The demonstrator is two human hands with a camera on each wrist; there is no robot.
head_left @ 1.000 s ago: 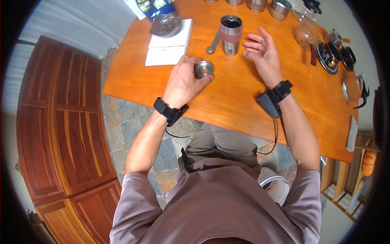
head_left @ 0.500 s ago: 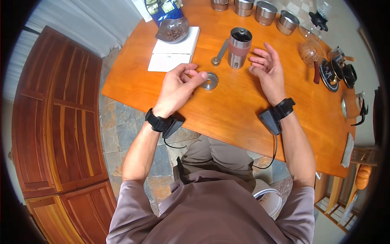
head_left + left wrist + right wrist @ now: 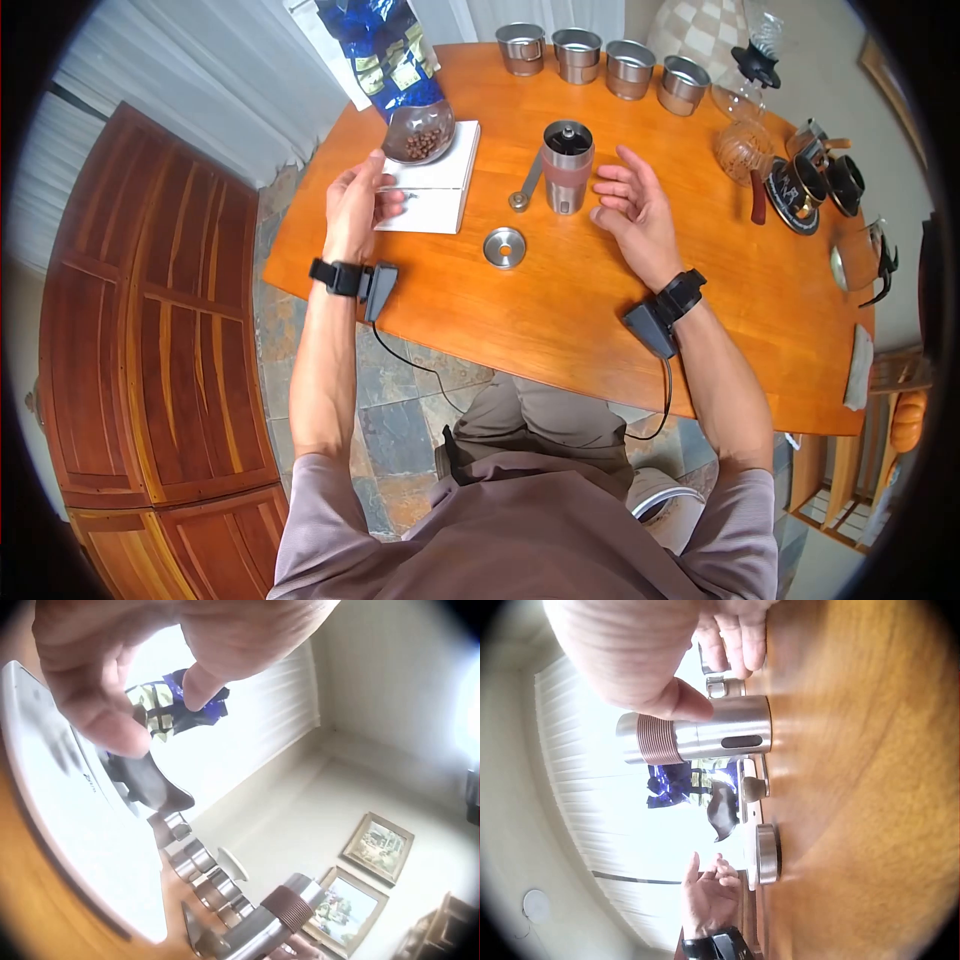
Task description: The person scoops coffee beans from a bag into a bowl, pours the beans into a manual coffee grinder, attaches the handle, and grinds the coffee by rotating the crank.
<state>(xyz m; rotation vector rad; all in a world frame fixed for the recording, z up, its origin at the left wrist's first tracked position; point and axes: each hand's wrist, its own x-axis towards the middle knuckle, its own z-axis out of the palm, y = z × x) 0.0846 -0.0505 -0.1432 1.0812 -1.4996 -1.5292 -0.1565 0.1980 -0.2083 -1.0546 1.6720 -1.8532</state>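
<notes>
In the head view my left hand (image 3: 355, 207) is beside a dark see-through bowl (image 3: 402, 122) of coffee beans, fingers loosely bent and nothing held. The bowl rests on a white scale (image 3: 432, 210); in the left wrist view, thumb and fingertips are spread around the near side of the bowl (image 3: 154, 784). My right hand (image 3: 643, 225) hovers at the right of a steel coffee grinder (image 3: 567, 190) with a brown band, its fingers loosely curved. The grinder stands upright with its top uncovered. Left of it lie the crank handle (image 3: 531, 182) and a round steel lid (image 3: 492, 242).
Behind the scale stands a blue coffee bag (image 3: 400, 75). Several steel cups (image 3: 577, 62) line the back edge. At the right are a glass server (image 3: 742, 155), a black plate (image 3: 790, 212) with a cup, and a glass kettle (image 3: 858, 262).
My left hand has let go of the steel lid, leaving it on the table, and moved left to the bowl. The right hand stays by the grinder. The head view has tilted up.
</notes>
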